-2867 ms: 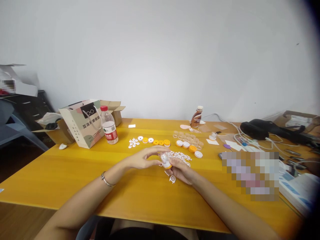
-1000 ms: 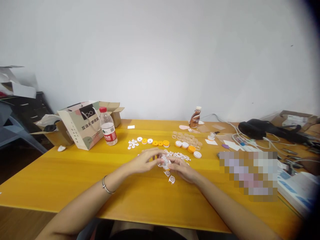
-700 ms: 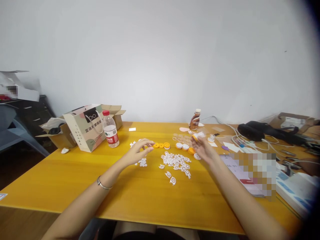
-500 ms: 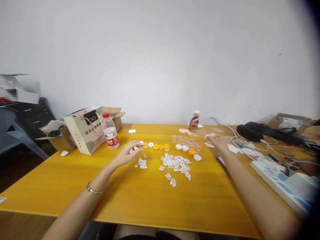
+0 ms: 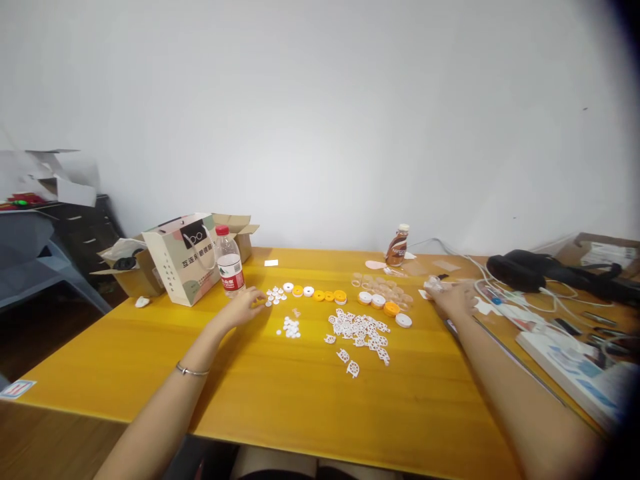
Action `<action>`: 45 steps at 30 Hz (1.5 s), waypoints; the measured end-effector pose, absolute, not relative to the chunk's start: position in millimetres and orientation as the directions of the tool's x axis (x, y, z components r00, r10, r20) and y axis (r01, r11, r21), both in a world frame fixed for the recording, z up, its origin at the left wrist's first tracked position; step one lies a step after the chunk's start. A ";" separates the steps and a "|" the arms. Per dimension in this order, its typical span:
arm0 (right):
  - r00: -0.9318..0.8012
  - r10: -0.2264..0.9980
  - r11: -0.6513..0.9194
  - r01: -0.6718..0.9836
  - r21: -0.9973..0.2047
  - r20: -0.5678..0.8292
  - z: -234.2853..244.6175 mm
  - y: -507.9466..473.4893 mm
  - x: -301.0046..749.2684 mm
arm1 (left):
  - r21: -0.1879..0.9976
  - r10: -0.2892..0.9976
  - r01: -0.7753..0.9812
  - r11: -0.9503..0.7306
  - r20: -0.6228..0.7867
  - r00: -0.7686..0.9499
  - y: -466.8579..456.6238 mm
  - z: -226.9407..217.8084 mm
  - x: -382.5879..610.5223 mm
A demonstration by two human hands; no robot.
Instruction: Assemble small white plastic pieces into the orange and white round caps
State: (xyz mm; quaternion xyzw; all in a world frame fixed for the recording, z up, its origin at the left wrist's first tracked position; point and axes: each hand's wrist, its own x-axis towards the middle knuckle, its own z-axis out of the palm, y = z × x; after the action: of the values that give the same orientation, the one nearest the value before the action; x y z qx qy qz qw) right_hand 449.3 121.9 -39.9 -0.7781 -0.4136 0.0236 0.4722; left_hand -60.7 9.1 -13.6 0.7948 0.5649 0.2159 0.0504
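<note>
My left hand [image 5: 244,308] lies low on the yellow table [image 5: 280,393], its fingers loosely apart and holding nothing. Its tips reach a cluster of small white discs [image 5: 275,294] just right of the water bottle [image 5: 229,269]. My right hand [image 5: 453,297] is stretched to the far right. Its fingertips are closed round a small clear container [image 5: 432,286] beside a white paper slip. Between the hands lie a row of orange and white caps [image 5: 320,294], a group of clear cups [image 5: 385,288] and a heap of white cut-out pieces [image 5: 361,329].
A paper gift bag [image 5: 180,257] and open cardboard boxes stand at the back left. A brown drink bottle [image 5: 398,246] stands at the back. Cables, a black device [image 5: 530,267] and books crowd the right side. The wall runs behind the table.
Both hands left the middle, where they worked a small container together. The right hand carried it to the far right. The left hand moved left to the white discs.
</note>
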 end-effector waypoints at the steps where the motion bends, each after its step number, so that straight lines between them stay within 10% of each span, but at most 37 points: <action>1: 0.708 0.617 -0.265 0.599 -0.755 0.345 -36.4 116.8 442.2 | 0.318 0.921 0.882 -0.349 0.292 0.259 12.3 -17.6 -58.6; 11: 0.329 0.729 0.273 0.665 -0.696 0.600 -12.5 62.0 340.3 | 0.393 0.913 0.853 -0.345 0.350 0.208 7.7 -18.6 -23.9; 16: 0.108 0.785 0.443 0.590 -0.675 0.610 -29.5 36.0 304.4 | 0.489 0.764 0.591 -0.642 0.338 0.550 -42.2 -23.5 37.1; 25: 0.021 0.795 0.482 0.585 -0.652 0.607 -49.3 26.2 291.7 | 0.410 0.780 0.664 -0.626 0.342 0.524 -27.0 -24.7 41.3; 30: -0.029 0.805 0.502 0.568 -0.653 0.593 -51.3 23.8 290.2 | 0.205 0.925 0.932 -0.298 0.304 0.229 43.7 -4.8 6.9; 45: -0.110 0.829 0.506 0.563 -0.653 0.548 -48.9 12.8 285.7 | 0.248 0.902 0.895 -0.370 0.326 0.283 37.0 5.5 12.5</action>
State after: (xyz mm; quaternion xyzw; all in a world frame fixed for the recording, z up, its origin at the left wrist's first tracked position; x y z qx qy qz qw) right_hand 285.7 12.8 -48.9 -0.4759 -0.7313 0.1423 0.4674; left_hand 12.5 37.0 5.5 0.8007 0.5612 0.2092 0.0079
